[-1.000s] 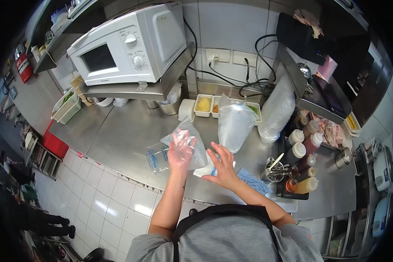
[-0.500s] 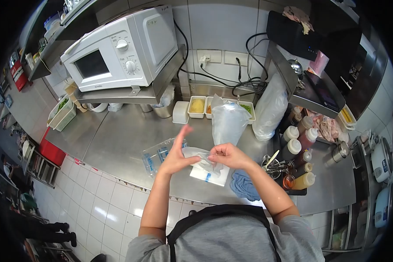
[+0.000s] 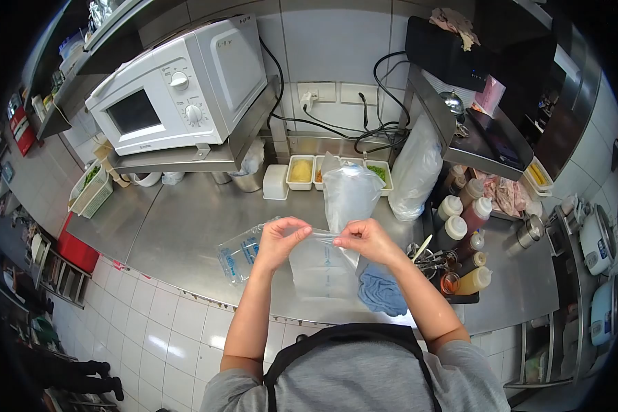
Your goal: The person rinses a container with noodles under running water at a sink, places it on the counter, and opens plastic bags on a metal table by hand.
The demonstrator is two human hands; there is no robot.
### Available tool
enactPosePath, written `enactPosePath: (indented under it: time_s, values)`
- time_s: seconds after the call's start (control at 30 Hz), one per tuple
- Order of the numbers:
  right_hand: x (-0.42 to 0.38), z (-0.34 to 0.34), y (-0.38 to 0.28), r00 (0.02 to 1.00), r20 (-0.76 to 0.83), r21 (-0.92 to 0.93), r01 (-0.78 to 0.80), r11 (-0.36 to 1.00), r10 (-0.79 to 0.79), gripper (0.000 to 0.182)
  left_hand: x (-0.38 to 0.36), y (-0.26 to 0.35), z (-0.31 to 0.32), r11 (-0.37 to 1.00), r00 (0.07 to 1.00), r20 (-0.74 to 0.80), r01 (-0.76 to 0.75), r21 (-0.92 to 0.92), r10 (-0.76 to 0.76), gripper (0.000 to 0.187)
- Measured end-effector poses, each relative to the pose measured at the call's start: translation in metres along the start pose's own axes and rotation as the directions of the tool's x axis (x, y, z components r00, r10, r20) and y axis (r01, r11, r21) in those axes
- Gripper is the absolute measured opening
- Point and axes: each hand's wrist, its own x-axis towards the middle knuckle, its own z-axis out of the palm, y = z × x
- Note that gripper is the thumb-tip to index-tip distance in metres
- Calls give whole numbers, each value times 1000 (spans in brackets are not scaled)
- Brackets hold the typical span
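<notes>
Head view: how do the two hands stand?

— Left hand and right hand are each pinched nearly closed, thumb to forefinger, on the upper edge of a thin, translucent plastic bag with faint blue print.

— And which way does the bag lie from them?

— From the fingertips down toward the person's body. Its length seems to run crosswise to the line between the hands, though from above it looks almost as wide as long. That short stretch of edge between the two pinches is the relation to watch; neither hand is clearly nearer.

— Does its lower end touch the grey steel counter?

— I cannot tell.

— What lies around?

— Just left of the left hand, a flat, clear plastic packet with blue lettering. Bodyward of the right hand, a crumpled blue cloth. Just beyond the right fingertips, a tapering bundle of milky plastic. Well to that hand's right, a cluster of coloured squeeze bottles.
</notes>
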Motion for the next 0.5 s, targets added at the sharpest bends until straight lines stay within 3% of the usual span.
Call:
enactPosePath:
  time_s: [0.1, 0.23, 0.33, 0.43, 0.5]
  values:
    - [1, 0, 0, 1000, -2, -46, -10, 999, 10, 28, 0, -4, -1, 998, 999, 34, 41, -44, -40, 10]
    - [2, 4, 7, 995, -27, -67, -95, 993, 94, 31, -2, -12, 9, 982, 998, 61, -7, -187, 19, 14]
    - [3, 8, 11, 998, -63, -23, 8, 1000, -9, 27, -3, -13, 18, 968, 998, 56, 1, -250, 13, 21]
    - [3, 17, 11, 974, -213, 275, 141, 951, -83, 23, -3, -16, 19, 976, 998, 52, 40, -213, -29, 28]
    - [1, 8, 12, 983, -178, 224, 86, 971, -46, 19, 1, -23, 14, 987, 997, 73, 9, -160, 3, 30]
